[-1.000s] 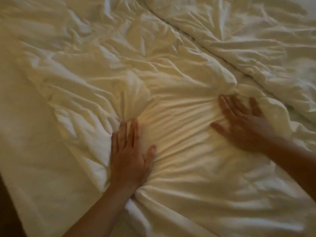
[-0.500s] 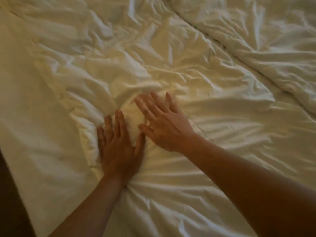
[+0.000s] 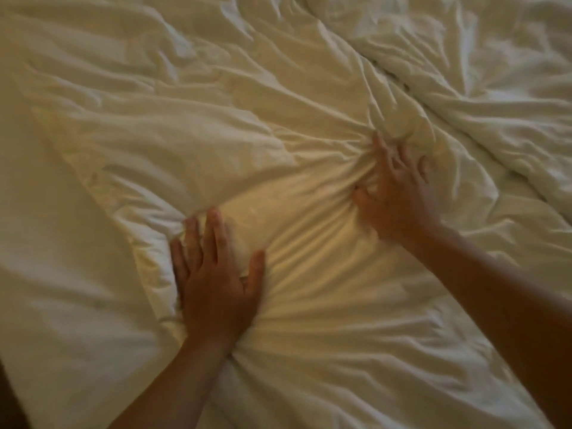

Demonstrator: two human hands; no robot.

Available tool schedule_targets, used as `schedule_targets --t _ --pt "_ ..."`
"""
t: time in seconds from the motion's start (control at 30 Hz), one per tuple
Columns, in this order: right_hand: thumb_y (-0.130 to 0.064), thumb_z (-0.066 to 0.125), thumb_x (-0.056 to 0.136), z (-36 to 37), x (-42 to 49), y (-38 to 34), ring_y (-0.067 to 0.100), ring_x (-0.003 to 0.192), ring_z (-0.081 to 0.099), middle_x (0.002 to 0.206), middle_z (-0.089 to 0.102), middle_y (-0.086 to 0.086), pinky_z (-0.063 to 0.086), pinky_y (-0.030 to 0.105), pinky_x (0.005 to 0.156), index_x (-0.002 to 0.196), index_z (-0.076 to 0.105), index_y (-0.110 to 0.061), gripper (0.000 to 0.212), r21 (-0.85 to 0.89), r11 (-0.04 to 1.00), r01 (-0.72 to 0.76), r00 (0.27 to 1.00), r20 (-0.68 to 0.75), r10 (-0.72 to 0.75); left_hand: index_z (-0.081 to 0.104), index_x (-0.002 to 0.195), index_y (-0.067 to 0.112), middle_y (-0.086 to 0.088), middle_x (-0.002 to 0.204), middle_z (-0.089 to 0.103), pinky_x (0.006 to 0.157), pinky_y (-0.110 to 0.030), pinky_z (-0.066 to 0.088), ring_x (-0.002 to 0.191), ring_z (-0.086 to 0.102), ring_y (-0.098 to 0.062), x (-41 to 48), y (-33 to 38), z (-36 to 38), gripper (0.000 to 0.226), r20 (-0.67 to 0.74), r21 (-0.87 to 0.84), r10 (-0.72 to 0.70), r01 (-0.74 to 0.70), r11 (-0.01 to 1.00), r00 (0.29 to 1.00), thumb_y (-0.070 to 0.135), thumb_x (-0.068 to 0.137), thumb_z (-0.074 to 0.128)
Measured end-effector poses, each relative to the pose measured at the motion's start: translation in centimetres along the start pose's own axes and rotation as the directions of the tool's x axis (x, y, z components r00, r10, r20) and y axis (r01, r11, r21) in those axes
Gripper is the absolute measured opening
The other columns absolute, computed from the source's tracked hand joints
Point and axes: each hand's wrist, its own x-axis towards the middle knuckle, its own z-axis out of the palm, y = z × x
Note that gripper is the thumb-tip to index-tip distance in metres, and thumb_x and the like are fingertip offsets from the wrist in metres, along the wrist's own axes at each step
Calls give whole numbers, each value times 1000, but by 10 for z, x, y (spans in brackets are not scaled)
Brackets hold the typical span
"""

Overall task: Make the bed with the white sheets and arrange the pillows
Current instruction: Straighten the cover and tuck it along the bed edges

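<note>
Fingers (image 3: 213,233) straight, holding nothing: left hand (image 3: 216,286), right hand (image 3: 396,199) press white sheet (image 3: 185,125); creases (image 3: 309,239) run hand to hand.

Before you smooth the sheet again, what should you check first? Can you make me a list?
1. The left hand lies flat on the white sheet: ok.
2. The right hand lies flat on it too: ok, fingers spread, though blurred.
3. The sheet between the hands is smooth: not ok, ridges run from one hand to the other.
4. The sheet beyond the hands is smooth: not ok, creases all over.
5. The bunched cover at the far right is laid flat: not ok.
6. The pillows are arranged: cannot tell, none in view.
</note>
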Motion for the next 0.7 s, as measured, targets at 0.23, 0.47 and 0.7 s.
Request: schedule_targets --t 0.23,0.47,0.7 --pt "-52 40 99 41 -55 -69 30 157 7 169 15 6 10 60 123 161 23 -23 71 -88 923 373 927 64 -369 18 161 7 -12 165 27 124 -55 11 156 14 -30 -1 -1 4 87 -23 18 9 -9 1000 1000 60 95 37" --pt "-78 20 94 22 -34 -5 22 157 8 169 17 -3 -10 64 120 162 14 -29 85 -297 942 156 987 18 -158 16 161 8 -14 164 29 125 -54 10 155 16 -32 -1 -1 11 88 -74 -10 19 -20 1000 997 58 94 39" --pt "-72 23 97 -6 -20 63 16 157 7 170 13 2 -13 68 117 161 -8 -24 86 -210 977 -36 995 87 55 19 160 6 -18 161 33 124 -55 11 153 20 -35 1 0 12 85 -104 -10 23 -25 1000 994 58 95 37"
